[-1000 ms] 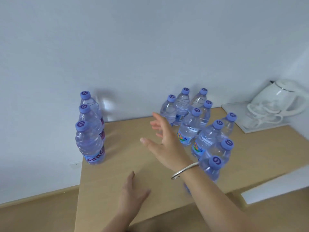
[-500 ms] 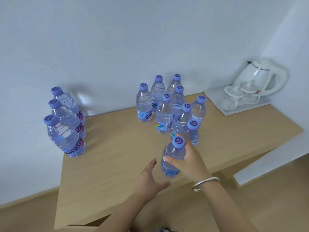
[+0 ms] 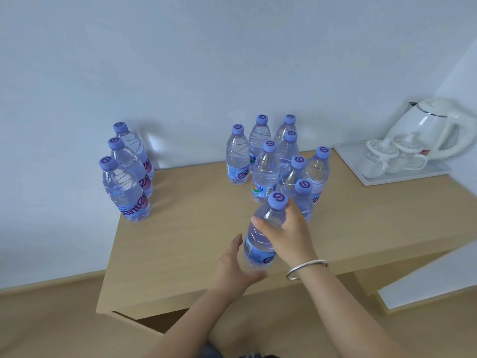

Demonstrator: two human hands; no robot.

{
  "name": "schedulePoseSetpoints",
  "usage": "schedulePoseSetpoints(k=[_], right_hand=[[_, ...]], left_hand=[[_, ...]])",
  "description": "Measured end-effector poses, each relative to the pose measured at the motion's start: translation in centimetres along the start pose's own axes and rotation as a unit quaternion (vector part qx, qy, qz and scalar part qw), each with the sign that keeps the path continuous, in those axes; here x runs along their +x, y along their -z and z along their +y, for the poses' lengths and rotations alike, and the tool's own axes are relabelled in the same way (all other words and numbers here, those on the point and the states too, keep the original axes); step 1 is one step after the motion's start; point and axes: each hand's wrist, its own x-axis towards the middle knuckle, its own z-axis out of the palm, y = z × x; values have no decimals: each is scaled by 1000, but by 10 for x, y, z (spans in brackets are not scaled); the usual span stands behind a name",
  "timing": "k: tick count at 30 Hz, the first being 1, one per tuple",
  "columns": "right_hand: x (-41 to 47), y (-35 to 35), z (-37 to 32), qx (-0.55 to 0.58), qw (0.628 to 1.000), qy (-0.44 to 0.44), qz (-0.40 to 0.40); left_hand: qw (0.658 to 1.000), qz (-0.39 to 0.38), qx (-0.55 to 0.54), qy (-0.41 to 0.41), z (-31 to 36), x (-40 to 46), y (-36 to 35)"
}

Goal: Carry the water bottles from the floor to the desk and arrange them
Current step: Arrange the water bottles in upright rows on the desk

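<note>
Bottle (image 3: 263, 236) at the near table (image 3: 180, 241) edge, roughly 6 o'clock of the main cluster (image 3: 281, 164): your right hand (image 3: 289, 233) grips it around the shoulder just under the cap, fingers (image 3: 260, 223) wrapped across the front. A high hold likely gives you tilt control; the bottle leans slightly toward 11 o'clock. Whether its base touches the table, I cannot tell. Your left hand (image 3: 236, 267) sits at the base on the 8 o'clock side, fingers released and spread, apparently ready to steady or take it. Nine bottles stand bunched at 12 o'clock. A neat row of three (image 3: 126, 174) runs along the wall at 10 o'clock, likely the arrangement being built. Kettle tray (image 3: 402, 177) sits at 2 o'clock, well apart.
</note>
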Motion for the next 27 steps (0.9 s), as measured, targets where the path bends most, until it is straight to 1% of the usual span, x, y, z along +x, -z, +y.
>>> schedulePoseSetpoints(k=[2, 6, 8, 10, 11, 13, 16, 17, 19, 20, 21, 22, 24, 26, 27], right_hand=[[2, 3, -15, 25, 1000, -4, -2], [6, 4, -49, 62, 998, 9, 16], [8, 6, -65, 92, 995, 6, 30], [12, 12, -79, 130, 991, -8, 10], [16, 17, -85, 153, 988, -7, -22], [22, 28, -97, 203, 972, 3, -118], [29, 43, -106, 315, 911, -12, -268], [30, 45, -107, 335, 889, -6, -311], [29, 44, -110, 360, 852, 7, -381], [28, 41, -112, 367, 840, 10, -398], [28, 37, -114, 368, 838, 18, -403], [28, 34, -117, 364, 843, 23, -396], [30, 30, -123, 340, 863, 41, -370], [30, 28, -131, 311, 883, 47, -348], [30, 26, -134, 294, 897, 47, -328]], left_hand=[[999, 6, -38, -12, 7, -4, 3], [995, 47, -85, -25, 25, -14, 15], [994, 43, -96, -31, 36, -20, 28], [993, 21, -106, -40, 47, -28, 45], [991, 0, -120, -53, 52, -32, 53], [982, -58, -159, -80, 63, -43, 69], [949, -190, -232, -99, 81, -62, 84], [937, -223, -250, -101, 85, -67, 87], [920, -254, -286, -92, 92, -76, 92], [913, -261, -303, -88, 93, -78, 93], [907, -263, -318, -88, 94, -80, 93], [902, -261, -334, -87, 95, -82, 93], [899, -243, -357, -76, 99, -84, 92], [914, -215, -336, -73, 105, -83, 95], [930, -198, -298, -81, 110, -83, 99]])
